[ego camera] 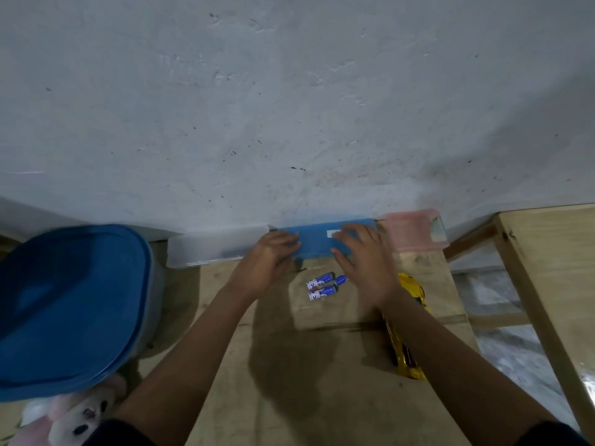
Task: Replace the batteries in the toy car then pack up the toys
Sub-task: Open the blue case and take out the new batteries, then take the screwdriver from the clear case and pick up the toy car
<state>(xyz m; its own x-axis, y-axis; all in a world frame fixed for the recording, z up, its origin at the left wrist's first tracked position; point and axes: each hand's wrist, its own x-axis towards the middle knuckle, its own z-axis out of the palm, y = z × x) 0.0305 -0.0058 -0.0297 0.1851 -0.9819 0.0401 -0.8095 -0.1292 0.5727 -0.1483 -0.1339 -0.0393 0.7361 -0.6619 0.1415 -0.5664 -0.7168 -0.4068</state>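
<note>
Both forearms are seen bare; dark sleeves are worn at the upper arms; no rings or watch can be made out on the hands.

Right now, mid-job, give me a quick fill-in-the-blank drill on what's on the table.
1. Both hands, left and right, rest on the ____ box against the wall.
2. The batteries lie between the two ____.
3. The yellow toy car is partly hidden under the ____ forearm.
4. The large bin's lid is ____ in colour.

Missing words: blue; hands; right; blue
</note>
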